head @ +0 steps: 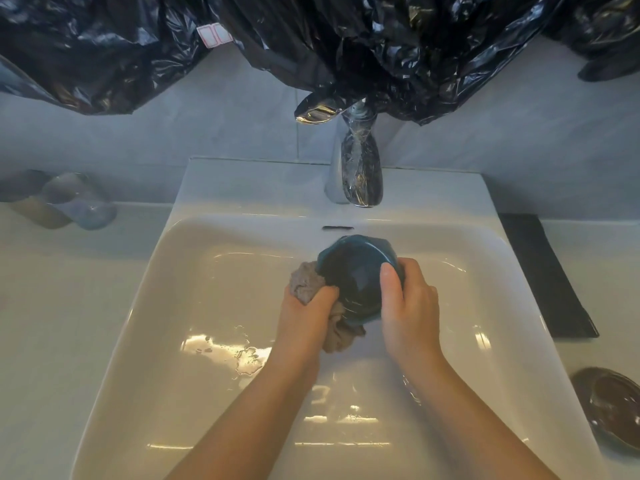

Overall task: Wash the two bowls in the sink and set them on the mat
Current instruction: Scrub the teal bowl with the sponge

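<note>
Over the sink [242,188], right hand [408,306] grips bowl [353,271], left hand [304,315] clutches cloth [304,282].

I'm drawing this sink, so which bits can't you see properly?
All in the head view:
The blue bowl: its outside is partly covered by the right hand and the cloth.
The left hand: fingertips buried in the cloth.
The brown dish: cut by the right edge.
The things at far left: too blurred to name.
The tap: top hidden under black plastic.
</note>
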